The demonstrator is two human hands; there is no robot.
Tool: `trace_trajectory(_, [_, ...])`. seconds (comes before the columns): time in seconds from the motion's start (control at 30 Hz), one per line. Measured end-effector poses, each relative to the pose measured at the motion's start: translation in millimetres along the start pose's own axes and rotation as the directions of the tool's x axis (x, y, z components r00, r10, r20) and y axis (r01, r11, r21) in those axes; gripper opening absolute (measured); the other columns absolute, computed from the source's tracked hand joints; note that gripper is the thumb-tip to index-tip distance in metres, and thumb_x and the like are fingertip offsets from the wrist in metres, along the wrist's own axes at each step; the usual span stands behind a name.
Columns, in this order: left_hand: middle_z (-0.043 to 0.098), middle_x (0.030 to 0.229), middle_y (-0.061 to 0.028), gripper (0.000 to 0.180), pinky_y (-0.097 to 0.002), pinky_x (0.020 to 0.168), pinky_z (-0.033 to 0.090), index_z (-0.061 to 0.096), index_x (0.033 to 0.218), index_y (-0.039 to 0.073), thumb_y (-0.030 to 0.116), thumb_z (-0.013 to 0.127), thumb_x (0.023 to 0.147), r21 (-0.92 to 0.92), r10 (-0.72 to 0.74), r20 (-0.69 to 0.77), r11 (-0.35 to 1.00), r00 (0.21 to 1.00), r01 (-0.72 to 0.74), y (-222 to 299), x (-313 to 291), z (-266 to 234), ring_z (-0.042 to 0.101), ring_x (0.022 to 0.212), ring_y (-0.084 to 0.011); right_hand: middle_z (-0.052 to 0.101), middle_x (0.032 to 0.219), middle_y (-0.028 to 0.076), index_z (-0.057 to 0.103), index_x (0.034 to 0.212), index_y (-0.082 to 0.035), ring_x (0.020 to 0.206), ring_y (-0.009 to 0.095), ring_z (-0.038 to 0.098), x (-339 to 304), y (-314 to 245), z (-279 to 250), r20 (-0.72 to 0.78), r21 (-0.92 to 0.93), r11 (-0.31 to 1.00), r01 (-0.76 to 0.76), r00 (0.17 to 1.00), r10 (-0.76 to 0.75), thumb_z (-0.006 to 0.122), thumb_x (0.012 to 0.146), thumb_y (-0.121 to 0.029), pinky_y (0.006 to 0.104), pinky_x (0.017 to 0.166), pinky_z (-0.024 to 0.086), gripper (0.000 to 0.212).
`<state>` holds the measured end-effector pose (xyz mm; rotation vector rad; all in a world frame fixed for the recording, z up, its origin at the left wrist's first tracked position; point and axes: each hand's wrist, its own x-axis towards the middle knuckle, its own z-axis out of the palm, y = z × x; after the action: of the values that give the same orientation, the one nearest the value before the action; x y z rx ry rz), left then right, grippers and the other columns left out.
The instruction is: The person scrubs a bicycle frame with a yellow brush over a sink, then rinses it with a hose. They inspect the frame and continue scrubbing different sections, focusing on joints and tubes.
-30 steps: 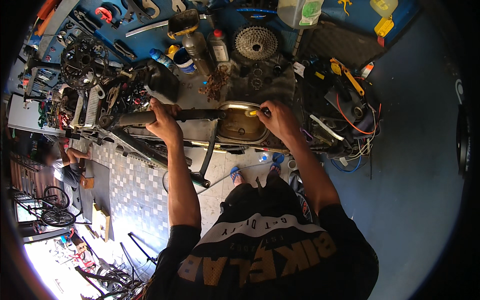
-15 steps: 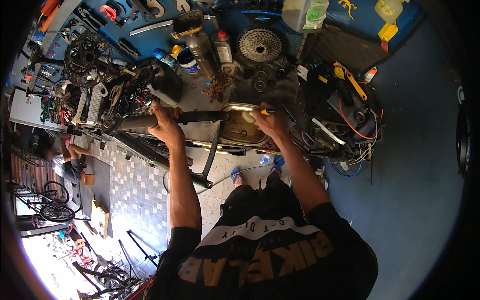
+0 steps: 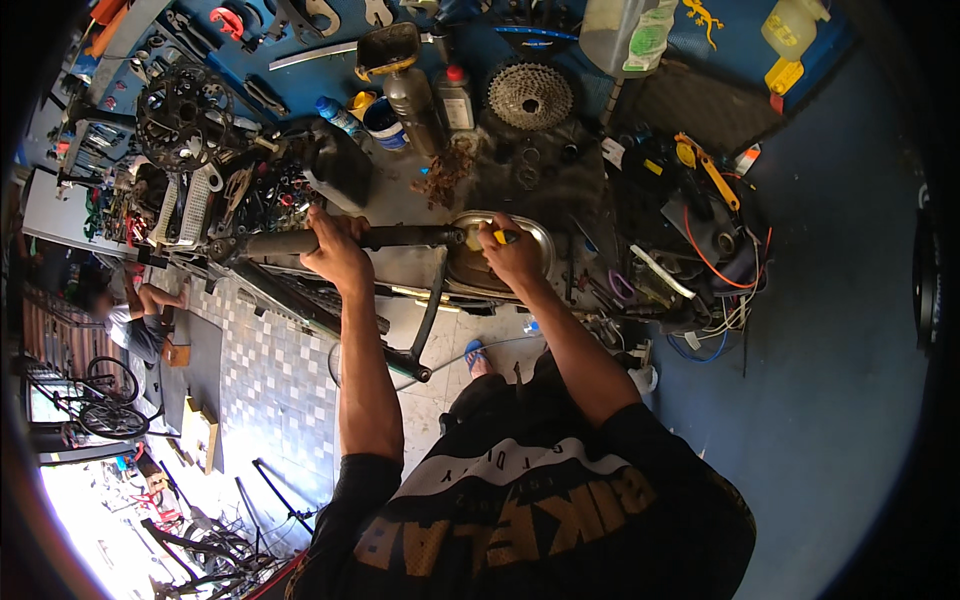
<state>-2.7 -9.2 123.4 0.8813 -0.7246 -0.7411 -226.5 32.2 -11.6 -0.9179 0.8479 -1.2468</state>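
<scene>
A dark bicycle frame (image 3: 408,236) lies across the near side of the workbench. My left hand (image 3: 338,250) is closed around its thick tube, left of the middle. The tube's right end reaches the rim of a shallow metal tray (image 3: 547,243) that holds brownish liquid. Above this tray my right hand (image 3: 514,258) is closed on what looks like a small brush with a yellow and black handle (image 3: 507,237). The brush is close to the tube's open end; its tip is partly hidden by my fingers, so contact cannot be made out.
Behind the tray stand a dark bottle (image 3: 410,105), a grey bottle with a red cap (image 3: 456,98) and a bicycle cassette (image 3: 531,95). A black jug (image 3: 338,165) and a chainring crankset (image 3: 185,115) are at left. Tools and cables (image 3: 735,310) crowd the right. A person (image 3: 140,325) sits far left.
My right hand has moved left with the brush, from the tray's right side toward the tube's end. My left hand keeps its hold on the frame. The whole view has shifted slightly.
</scene>
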Motion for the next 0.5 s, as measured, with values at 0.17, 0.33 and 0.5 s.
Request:
trace_trajectory(0.17, [0.039, 0.058, -0.0005, 0.035, -0.0357, 0.052, 0.043, 0.047, 0.078, 0.007, 0.023, 0.059, 0.106, -0.02, -0.041, 0.018, 0.999, 0.999, 0.041, -2, 2, -2, 0.038, 0.05, -0.0124, 0.051, 0.07, -0.001, 0.054, 0.082, -0.01, 0.065, 0.011, 0.049, -2, -4, 10, -0.146, -0.048, 0.998, -0.044, 0.989, 0.037, 0.062, 0.098, -0.008, 0.0255, 0.059, 0.041, 0.018])
trace_trajectory(0.33, [0.037, 0.057, 0.0002, 0.036, -0.0354, 0.051, 0.043, 0.045, 0.077, 0.009, 0.024, 0.058, 0.107, 0.017, -0.017, 0.027, 1.0, 0.999, 0.017, -3, 2, -4, 0.036, 0.049, -0.0124, 0.067, 0.074, 0.001, 0.071, 0.092, -0.008, 0.07, 0.008, 0.062, -12, -10, 13, -0.227, -0.619, 0.78, 0.094, 0.929, -0.292, 0.077, 0.093, -0.03, 0.0245, 0.065, 0.049, 0.023])
trace_trajectory(0.5, [0.036, 0.055, 0.0008, 0.037, -0.0349, 0.051, 0.042, 0.043, 0.076, 0.01, 0.025, 0.058, 0.107, 0.025, 0.003, 0.029, 1.0, 1.0, -0.004, -3, 2, 1, 0.035, 0.047, -0.012, 0.068, 0.075, 0.001, 0.073, 0.096, -0.01, 0.07, 0.01, 0.063, -19, -24, 9, -0.207, -0.631, 0.774, 0.042, 0.953, -0.221, 0.078, 0.093, -0.032, 0.0262, 0.066, 0.051, 0.022])
